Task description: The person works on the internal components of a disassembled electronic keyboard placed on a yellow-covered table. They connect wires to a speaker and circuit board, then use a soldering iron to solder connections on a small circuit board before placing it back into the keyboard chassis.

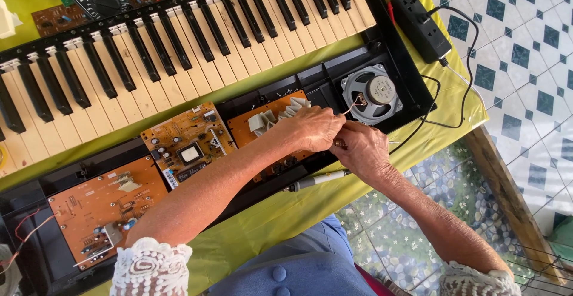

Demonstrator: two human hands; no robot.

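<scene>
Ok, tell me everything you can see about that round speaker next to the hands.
The speaker is a round grey driver lying back-up in the right end of the black keyboard casing. A shiny metal magnet sits at its centre, ringed by a frame with open cut-outs. A thin pale wire runs from its left edge toward the left hand and right hand, which meet just below it. Neither hand touches the speaker itself. A black cable passes to its right.
</scene>
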